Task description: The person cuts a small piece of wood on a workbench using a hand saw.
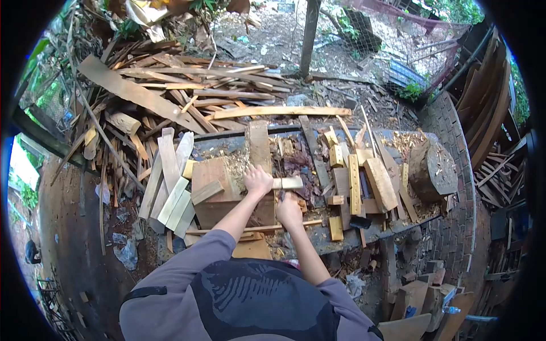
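My left hand (257,181) presses a short pale stick of wood (291,183) down on a large wooden block (213,170); the stick's end juts out to the right past the block. My right hand (289,209) is closed around the handle of what looks like a handsaw (281,183). Its thin dark blade points away from me and crosses the stick close to my left fingers. The handle is mostly hidden inside my fist. Beyond my left hand, an upright-looking board (260,145) lies against the block.
On the workbench (318,248) to the right lie a drilled yellow strip (354,177), a thick beam (380,184) and a round log stump (433,170). Pale slats (175,207) lean at the left. A large pile of scrap boards (187,85) spreads behind the bench.
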The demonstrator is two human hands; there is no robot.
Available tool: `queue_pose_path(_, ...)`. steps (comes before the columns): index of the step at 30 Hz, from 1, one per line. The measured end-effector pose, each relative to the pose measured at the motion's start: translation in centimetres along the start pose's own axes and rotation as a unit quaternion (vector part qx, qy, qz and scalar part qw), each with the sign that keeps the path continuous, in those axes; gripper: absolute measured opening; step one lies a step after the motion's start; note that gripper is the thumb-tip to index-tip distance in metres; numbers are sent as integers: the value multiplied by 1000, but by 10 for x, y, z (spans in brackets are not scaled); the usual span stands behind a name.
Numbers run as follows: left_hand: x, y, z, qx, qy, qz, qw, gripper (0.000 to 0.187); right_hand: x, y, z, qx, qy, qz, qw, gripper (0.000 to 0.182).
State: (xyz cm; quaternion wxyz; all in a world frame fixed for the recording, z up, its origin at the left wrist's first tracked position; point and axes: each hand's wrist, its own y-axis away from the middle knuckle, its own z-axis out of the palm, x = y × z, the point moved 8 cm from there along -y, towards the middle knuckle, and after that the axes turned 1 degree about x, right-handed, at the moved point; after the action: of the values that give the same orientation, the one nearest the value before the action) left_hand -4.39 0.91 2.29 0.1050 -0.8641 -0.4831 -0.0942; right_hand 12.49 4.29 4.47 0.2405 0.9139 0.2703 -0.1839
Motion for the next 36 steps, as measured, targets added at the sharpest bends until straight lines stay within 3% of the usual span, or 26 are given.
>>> queue_pose_path(5,14,19,-3,-34,-31,33,998,40,9,33,-4,-22,14,9,1000,41)
queue_pose_path(9,8,19,3,-18,-2,2,1000,36,9,15,2,-20,6,31,999,39)
queue_pose_path(14,-3,11,6,9,-4,-6,1000,33,16,17,13,84,-20,-63,994,30)
queue_pose_path(31,-4,20,-5,1,14,-47,999,35,28,42,32,123,-24,-59,990,28)
queue_pose_path(33,-3,20,-7,-10,6,-50,999,37,34,38,41,116,-5,-79,990,40)
queue_pose_path(36,-2,21,-9,3,5,-49,999,36,39,40,44,137,2,-94,986,43)
